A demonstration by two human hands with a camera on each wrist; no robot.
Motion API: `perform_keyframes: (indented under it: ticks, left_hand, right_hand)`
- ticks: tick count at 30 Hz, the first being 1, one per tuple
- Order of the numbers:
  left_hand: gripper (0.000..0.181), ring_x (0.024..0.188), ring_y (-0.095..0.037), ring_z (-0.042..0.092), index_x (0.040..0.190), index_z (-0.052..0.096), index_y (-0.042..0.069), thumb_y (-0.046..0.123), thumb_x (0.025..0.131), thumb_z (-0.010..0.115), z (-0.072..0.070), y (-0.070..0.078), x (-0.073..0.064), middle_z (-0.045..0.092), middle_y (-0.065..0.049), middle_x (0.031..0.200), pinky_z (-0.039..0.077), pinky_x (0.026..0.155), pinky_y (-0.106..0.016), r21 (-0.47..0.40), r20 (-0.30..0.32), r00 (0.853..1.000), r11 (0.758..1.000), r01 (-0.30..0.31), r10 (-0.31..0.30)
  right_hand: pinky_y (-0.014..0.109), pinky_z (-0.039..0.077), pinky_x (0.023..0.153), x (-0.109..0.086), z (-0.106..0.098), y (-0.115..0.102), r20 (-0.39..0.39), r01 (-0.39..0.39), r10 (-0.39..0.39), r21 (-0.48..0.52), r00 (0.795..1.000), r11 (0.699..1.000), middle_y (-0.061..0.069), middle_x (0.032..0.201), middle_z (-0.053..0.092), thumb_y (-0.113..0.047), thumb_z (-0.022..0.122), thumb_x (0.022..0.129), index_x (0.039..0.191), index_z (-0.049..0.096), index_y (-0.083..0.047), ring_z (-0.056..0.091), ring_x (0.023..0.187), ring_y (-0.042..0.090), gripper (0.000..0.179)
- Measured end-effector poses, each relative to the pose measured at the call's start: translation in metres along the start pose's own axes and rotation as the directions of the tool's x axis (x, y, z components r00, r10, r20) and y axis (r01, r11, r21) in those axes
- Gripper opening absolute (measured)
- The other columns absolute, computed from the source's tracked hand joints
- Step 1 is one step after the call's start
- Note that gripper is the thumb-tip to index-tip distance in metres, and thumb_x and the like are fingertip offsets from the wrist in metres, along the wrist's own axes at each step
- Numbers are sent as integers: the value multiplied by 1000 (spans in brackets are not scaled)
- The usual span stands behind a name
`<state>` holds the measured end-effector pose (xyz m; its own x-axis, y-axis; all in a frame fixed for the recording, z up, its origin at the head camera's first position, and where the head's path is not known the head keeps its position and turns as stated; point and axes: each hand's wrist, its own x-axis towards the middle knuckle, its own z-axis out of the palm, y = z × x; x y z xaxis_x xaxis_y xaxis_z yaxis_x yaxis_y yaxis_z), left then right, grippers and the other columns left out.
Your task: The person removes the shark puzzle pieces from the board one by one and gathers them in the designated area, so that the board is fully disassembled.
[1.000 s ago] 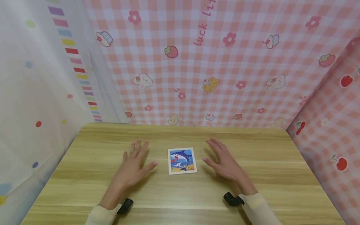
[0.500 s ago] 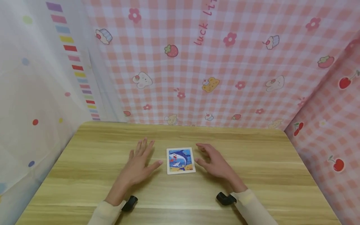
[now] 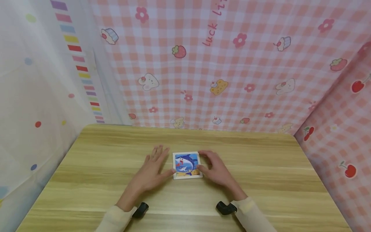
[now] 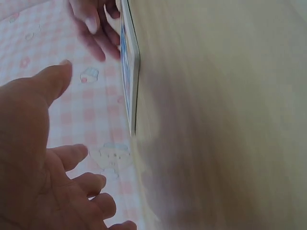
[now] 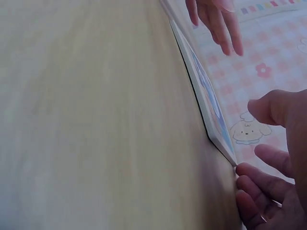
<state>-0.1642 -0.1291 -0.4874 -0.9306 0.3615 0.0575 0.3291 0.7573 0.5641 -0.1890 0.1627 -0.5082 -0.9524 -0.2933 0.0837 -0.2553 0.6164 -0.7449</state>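
Observation:
A small square picture puzzle (image 3: 185, 163) with a white frame lies flat on the wooden table, showing a blue-and-white sea animal under water. To its left is my left hand (image 3: 152, 174), fingers spread and thumb tip near the frame's left edge. My right hand (image 3: 216, 170) is at the right side, with fingers bent beside the far right corner and the thumb over the right edge. In the right wrist view, the right fingertips (image 5: 245, 170) are close to a corner of the puzzle, the thumb apart above it. From the left wrist view, the left thumb (image 4: 57, 79) stands clear of the puzzle.
The wooden table (image 3: 261, 180) extends around both hands. A pink checked cloth (image 3: 197, 71) hangs behind it. A white dotted curtain (image 3: 34, 106) closes the left side, and a cherry-print cloth (image 3: 339, 141) the right. A black wrist device (image 3: 226, 208) sits at the right cuff.
Both hands have moved inward toward the puzzle, the left one rightward and the right one leftward. The right fingers have bent more. The puzzle stays in place on the table.

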Motion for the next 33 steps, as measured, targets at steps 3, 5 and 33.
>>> perform_keyframes:
  ticks: [3, 5, 33]
  left_hand:
    - [86, 160, -38, 6, 164, 24, 13, 51, 98, 63, 5, 8, 3, 10, -19, 172, 13, 127, -63, -4, 35, 999, 1000, -24, 24]
    - [85, 161, -37, 7, 163, 26, 12, 49, 98, 65, 10, 14, 6, 10, -19, 172, 14, 128, -61, -12, 58, 997, 999, -43, 43]
    - [55, 158, -42, 15, 158, 41, 15, 29, 106, 55, 38, 42, 19, 21, -16, 170, 18, 126, -64, 93, 267, 943, 969, -230, 198]
  right_hand:
    - [48, 45, 110, 3, 4, 0, -32, -7, 6, -4, 999, 1000, 4, 142, 61, -24, 77, 91, 142, 58, -16, 54, 125, 24, 55]
    - [49, 46, 109, 5, 6, 0, -50, -16, 16, 0, 999, 1000, 4, 139, 62, -23, 78, 91, 141, 60, -16, 55, 124, 24, 53]
    - [48, 48, 106, 18, 11, 6, -120, 30, -31, -9, 992, 1000, 4, 121, 67, -14, 77, 90, 112, 74, -11, 61, 117, 25, 22]
